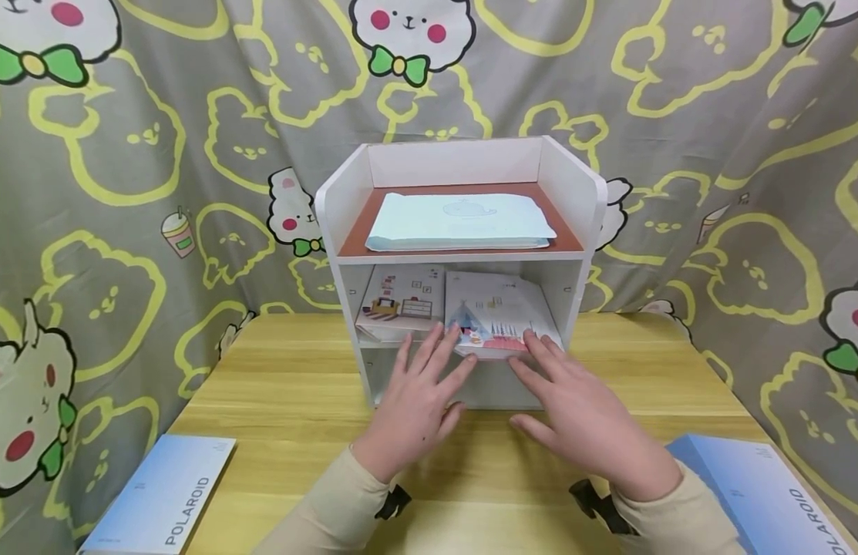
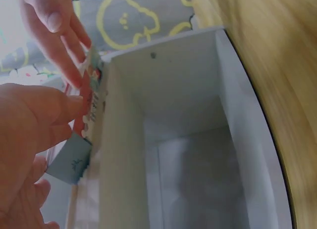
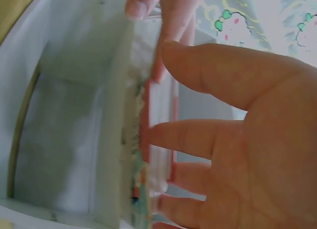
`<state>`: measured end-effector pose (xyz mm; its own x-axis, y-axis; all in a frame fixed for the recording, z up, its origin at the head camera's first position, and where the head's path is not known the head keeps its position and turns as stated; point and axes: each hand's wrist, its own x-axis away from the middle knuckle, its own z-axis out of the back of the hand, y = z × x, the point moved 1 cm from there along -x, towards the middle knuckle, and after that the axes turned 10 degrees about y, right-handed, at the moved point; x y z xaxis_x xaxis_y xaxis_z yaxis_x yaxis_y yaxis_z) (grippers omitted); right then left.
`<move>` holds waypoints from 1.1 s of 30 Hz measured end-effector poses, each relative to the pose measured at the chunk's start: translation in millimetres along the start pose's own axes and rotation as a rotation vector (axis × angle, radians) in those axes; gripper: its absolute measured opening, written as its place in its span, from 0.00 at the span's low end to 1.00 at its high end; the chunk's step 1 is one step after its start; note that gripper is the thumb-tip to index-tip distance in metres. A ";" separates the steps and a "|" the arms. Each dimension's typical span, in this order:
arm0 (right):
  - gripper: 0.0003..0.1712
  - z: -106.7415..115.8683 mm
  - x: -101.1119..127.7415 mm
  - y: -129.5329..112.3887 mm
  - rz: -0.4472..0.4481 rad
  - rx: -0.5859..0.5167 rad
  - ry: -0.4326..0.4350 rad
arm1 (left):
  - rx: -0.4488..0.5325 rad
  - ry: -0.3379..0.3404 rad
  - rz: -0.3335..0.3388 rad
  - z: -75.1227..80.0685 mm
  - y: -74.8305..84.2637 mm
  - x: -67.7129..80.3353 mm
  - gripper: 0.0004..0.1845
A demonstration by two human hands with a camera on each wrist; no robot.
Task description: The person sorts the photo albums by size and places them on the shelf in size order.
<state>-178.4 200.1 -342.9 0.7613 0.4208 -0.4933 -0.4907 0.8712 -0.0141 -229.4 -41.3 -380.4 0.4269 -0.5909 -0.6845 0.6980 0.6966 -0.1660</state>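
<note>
A white shelf unit (image 1: 345,208) stands on the wooden table (image 1: 276,401). On its middle shelf lie two picture books; the right one, a tent-picture book (image 1: 494,316), sticks out past the front edge. My left hand (image 1: 422,385) and right hand (image 1: 574,401) reach toward it with straight fingers, and their tips touch the book's front edge. The left wrist view shows my left hand (image 2: 29,135) beside the book's edge (image 2: 91,98), above the empty lower compartment (image 2: 198,140). In the right wrist view my right hand (image 3: 237,130) has its fingers against the book's edge (image 3: 143,140).
A pale blue-green flat book (image 1: 459,220) lies on the top shelf. The other picture book (image 1: 401,301) lies at the middle shelf's left. Blue POLAROID books lie at the table's front left (image 1: 161,493) and front right (image 1: 762,486). A patterned curtain (image 1: 123,154) hangs behind.
</note>
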 end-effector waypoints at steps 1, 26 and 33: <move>0.45 -2.8 -0.6 0.8 0.001 0.003 0.003 | -0.007 -0.003 0.005 -1.8 -0.5 0.4 0.37; 0.47 -33.9 -9.2 18.7 0.007 -0.053 0.101 | -0.098 -0.056 0.105 -20.3 2.5 -1.2 0.45; 0.48 -40.0 -11.4 25.7 0.006 -0.059 0.120 | -0.100 -0.051 0.119 -25.7 0.8 -4.1 0.44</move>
<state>-216.7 207.6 -372.4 0.7035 0.3898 -0.5942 -0.5223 0.8506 -0.0603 -245.3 -27.8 -396.0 0.5333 -0.5198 -0.6674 0.5814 0.7983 -0.1572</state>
